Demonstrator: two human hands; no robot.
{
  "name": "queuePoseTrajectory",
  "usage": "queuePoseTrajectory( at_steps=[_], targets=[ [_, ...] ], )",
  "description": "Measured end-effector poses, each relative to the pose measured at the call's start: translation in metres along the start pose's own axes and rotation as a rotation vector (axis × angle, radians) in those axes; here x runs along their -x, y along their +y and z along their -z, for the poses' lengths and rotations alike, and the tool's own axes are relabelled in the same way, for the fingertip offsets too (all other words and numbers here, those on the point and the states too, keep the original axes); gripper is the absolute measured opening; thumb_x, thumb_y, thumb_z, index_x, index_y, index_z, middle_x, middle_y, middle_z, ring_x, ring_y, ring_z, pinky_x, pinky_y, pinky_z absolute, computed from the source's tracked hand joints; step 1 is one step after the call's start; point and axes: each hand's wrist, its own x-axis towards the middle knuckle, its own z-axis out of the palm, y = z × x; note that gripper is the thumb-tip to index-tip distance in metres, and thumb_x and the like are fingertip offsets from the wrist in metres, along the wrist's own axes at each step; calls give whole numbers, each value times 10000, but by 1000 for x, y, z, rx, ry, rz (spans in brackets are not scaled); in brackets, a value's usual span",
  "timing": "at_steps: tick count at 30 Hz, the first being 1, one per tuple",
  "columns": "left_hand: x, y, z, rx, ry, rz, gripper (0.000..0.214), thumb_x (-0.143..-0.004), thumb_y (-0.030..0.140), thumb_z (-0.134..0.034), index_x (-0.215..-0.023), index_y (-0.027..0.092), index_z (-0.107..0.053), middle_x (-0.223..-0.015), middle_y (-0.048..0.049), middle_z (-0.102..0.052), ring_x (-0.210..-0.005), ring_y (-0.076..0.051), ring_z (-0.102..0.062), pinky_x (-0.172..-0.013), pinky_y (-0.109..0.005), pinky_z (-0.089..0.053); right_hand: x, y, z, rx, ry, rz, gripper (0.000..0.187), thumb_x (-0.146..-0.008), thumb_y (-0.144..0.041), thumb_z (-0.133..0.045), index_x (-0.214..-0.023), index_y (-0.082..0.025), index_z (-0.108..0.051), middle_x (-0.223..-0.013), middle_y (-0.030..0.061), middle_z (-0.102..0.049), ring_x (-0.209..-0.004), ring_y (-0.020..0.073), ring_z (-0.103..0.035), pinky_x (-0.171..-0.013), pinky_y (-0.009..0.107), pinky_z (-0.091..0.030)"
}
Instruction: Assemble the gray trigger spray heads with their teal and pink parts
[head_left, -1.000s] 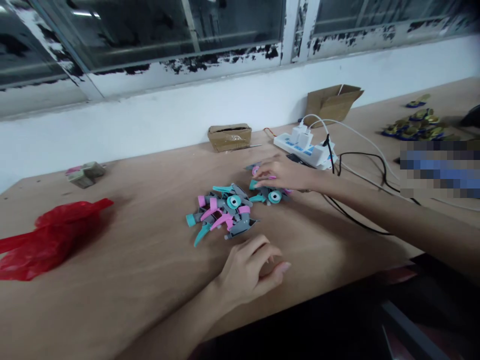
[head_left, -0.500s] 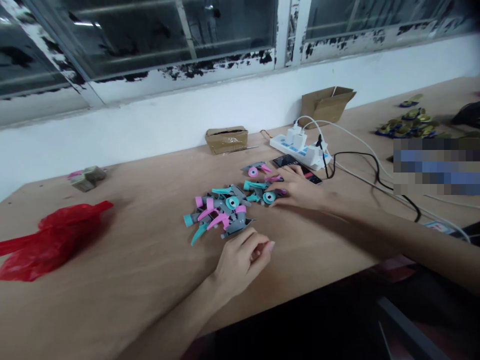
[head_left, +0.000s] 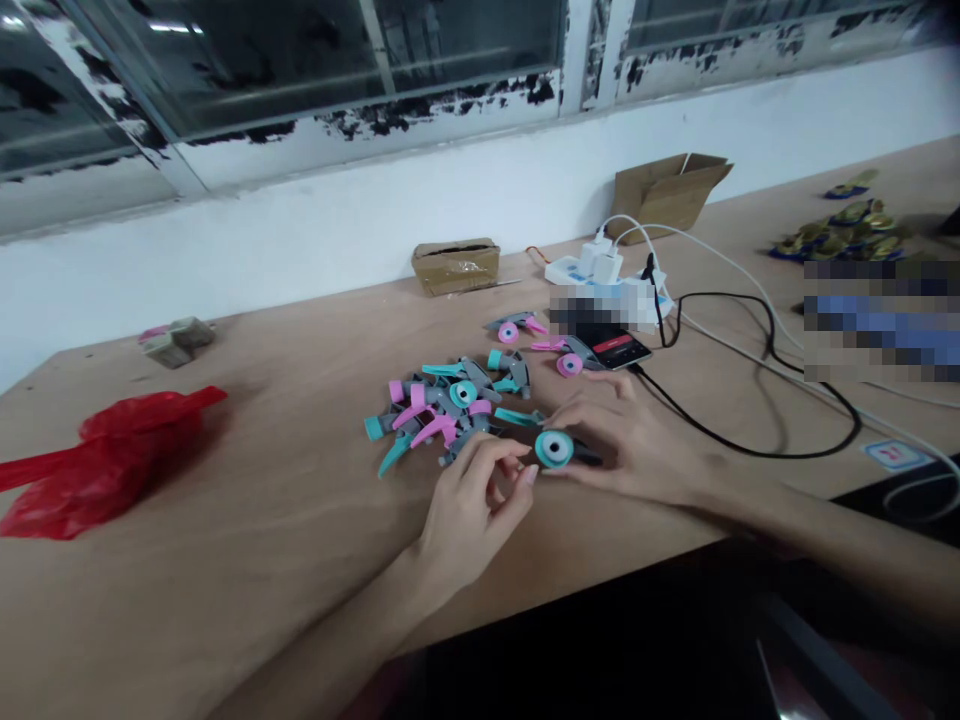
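Observation:
My right hand (head_left: 637,440) grips a grey trigger spray head (head_left: 555,449) with a teal cap and teal trigger, its round opening turned toward me. Close to that cap, my left hand (head_left: 472,505) has thumb and fingers drawn together; whether anything small is pinched there is hidden. A heap of grey trigger spray heads (head_left: 442,405) with pink or teal parts lies beyond my left hand. Apart from the heap are a teal one (head_left: 511,372) and two pink ones, one with its pink cap (head_left: 570,365) against the phone.
A phone (head_left: 624,347) lies by a white power strip (head_left: 566,270) with white and black cables. Two cardboard boxes (head_left: 456,268) stand along the wall. On the left are a red plastic bag (head_left: 127,450) and small blocks (head_left: 178,342). Gold-and-blue pieces (head_left: 847,232) are piled at right.
My right hand has drawn a teal spray head from beside the phone toward me and my left hand. My left hand stays about where it was, fingers still together.

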Motion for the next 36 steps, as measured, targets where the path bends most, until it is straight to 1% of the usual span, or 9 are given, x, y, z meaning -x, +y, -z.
queuePoseTrajectory(
  at_steps=[3,5,10,13,17,22,24,28,36],
  targets=[
    [-2,4,-2,19,-38,48,171,-808,164,-532,-977,182,-523,-940,-44,-538,-754,-117,-573,-578,-210,-517,4,-1,-16,18,19,68,206,-763,-331,-595,-923,-208,-561,-863,-14,-662,-856,141,-602,-986,427,-208],
    [-3,4,-2,38,-65,88,172,-797,154,-532,-966,185,-523,-949,-44,-540,-759,-122,-576,-584,-222,-525,3,2,-23,0,43,104,191,-756,-317,-591,-904,-201,-557,-852,-17,-659,-840,136,-598,-990,422,-199],
    [-8,-2,1,263,-200,301,194,-731,125,-612,-887,186,-516,-808,-2,-590,-661,-108,-590,-533,-204,-498,1,5,-34,-27,102,171,170,-749,-334,-594,-850,-201,-559,-745,-27,-636,-748,128,-584,-953,414,-239],
    [-9,-2,4,338,-259,373,188,-706,169,-665,-825,179,-521,-727,20,-591,-602,-100,-586,-510,-200,-478,4,5,-36,-38,106,220,175,-759,-349,-599,-841,-199,-564,-727,-27,-628,-727,123,-572,-926,399,-262],
    [-9,2,3,309,-237,374,174,-702,190,-667,-794,176,-520,-673,35,-574,-552,-86,-556,-477,-188,-454,7,6,-35,-53,101,255,153,-756,-305,-622,-843,-188,-573,-734,-27,-630,-719,111,-563,-903,371,-279],
    [-8,2,-1,339,-225,378,204,-668,83,-612,-792,185,-486,-612,57,-518,-536,-83,-535,-463,-178,-453,7,7,-38,-46,85,262,141,-772,-308,-608,-845,-190,-583,-725,-24,-623,-736,115,-540,-884,357,-294],
    [-8,-1,-2,390,-261,421,217,-658,68,-601,-794,185,-480,-600,58,-512,-540,-86,-539,-462,-174,-463,7,7,-38,-48,85,268,137,-776,-310,-606,-837,-188,-587,-715,-24,-621,-732,116,-532,-880,355,-296],
    [-8,-10,-1,560,-374,555,165,-726,163,-596,-839,187,-478,-629,36,-565,-548,-99,-574,-451,-187,-505,7,7,-38,-45,98,269,172,-767,-337,-621,-833,-181,-593,-699,-18,-621,-718,123,-531,-860,356,-300],
    [-8,-11,-5,363,-319,501,181,-739,245,-610,-861,188,-490,-605,49,-540,-450,-67,-494,-317,-123,-404,9,12,-40,-42,125,236,163,-771,-334,-614,-816,-178,-601,-715,-3,-600,-727,129,-533,-840,358,-302]
  ],
)
